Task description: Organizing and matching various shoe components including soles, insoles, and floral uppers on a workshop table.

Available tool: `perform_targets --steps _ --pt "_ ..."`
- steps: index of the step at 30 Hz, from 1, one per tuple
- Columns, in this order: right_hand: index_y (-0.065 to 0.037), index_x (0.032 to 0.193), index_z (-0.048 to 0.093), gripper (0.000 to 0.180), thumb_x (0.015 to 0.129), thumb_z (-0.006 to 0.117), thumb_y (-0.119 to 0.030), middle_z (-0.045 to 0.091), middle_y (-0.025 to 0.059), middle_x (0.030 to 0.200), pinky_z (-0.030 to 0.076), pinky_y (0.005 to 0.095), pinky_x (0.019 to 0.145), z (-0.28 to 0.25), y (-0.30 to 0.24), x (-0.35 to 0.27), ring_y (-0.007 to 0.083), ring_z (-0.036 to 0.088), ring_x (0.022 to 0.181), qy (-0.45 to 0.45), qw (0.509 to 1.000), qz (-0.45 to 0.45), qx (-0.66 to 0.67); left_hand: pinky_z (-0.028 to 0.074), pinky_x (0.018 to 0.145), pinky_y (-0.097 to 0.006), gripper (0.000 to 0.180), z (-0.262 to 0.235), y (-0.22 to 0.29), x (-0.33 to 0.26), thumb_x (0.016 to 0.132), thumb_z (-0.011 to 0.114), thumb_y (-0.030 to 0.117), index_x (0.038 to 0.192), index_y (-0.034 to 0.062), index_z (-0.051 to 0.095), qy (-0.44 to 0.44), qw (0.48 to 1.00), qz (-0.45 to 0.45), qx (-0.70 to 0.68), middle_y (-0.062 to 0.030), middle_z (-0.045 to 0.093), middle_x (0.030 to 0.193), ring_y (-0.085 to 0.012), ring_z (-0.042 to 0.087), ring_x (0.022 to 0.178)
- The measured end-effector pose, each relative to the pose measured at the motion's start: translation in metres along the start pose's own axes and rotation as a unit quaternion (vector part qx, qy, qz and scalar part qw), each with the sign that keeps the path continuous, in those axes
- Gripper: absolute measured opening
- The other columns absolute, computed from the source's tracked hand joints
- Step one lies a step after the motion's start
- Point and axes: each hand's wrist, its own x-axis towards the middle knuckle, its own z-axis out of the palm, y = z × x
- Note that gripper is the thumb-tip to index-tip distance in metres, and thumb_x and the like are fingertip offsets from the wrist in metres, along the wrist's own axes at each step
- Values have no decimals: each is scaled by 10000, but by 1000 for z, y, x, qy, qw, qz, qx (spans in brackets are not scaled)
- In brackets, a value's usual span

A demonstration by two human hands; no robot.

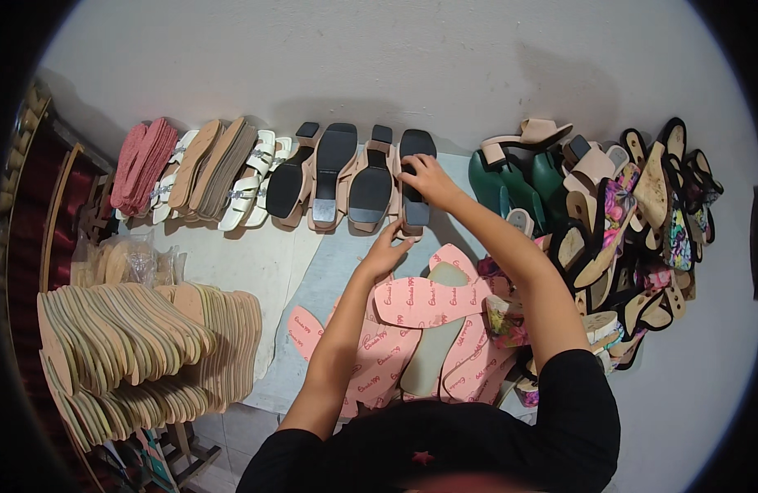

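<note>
Several beige heeled sandals (338, 152) lie in a row by the wall with their black soles up. My left hand (385, 251) is at the heel end of the rightmost sandal (417, 143), its fingers and thumb curled around that end. Higher up, my right hand (429, 181) has its fingers bent over the middle of the same sole, partly covering it. Below my hands and between my forearms lies a loose pile of pink printed insoles (428, 301), mixed with grey-green sole shapes (432, 361).
White strappy sandals (246, 193), tan insole stacks (223, 168) and pinkish-red insoles (145, 168) stand further left. Tan sole stacks (124, 337) fill the near left. On the right are green shoes (518, 185) and a heap of floral wedge sandals (613, 205), close to my right arm.
</note>
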Motion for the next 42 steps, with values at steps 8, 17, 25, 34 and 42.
perform_targets --steps 8,17,25,34,42 --pt "-91 1021 553 373 654 584 -32 429 170 1204 405 421 897 3 10 -17 371 441 1108 -2 974 111 198 322 970 -382 573 6 43 -1 750 626 185 1240 6 389 90 957 151 233 -225 396 1244 -352 392 1165" --pt "-105 978 543 285 705 610 -154 521 109 1022 371 453 867 -90 129 -75 272 480 1008 53 845 415 -334 287 1008 -401 405 -3 80 9 762 609 218 1142 91 552 -58 923 180 336 -144 400 1316 -321 319 1255" --pt "-128 970 561 214 777 525 -212 532 69 941 357 465 884 -93 146 -93 227 494 983 -31 814 421 -399 288 1004 -414 406 9 57 3 761 626 228 1134 84 552 -54 939 154 303 -173 413 1302 -361 244 1286" --pt "-97 799 576 140 732 576 -220 591 68 844 441 382 761 -115 102 -55 237 600 784 -72 906 254 -332 311 988 -364 413 -2 76 -2 777 612 233 1145 61 538 -43 957 119 261 -174 432 1284 -312 359 1229" --pt "-94 798 636 113 778 563 -178 636 47 794 526 322 505 -77 16 -24 179 651 699 -111 873 415 -231 466 776 -284 403 10 101 -23 791 620 160 1146 4 510 -47 982 79 166 -150 541 1114 -211 589 927"
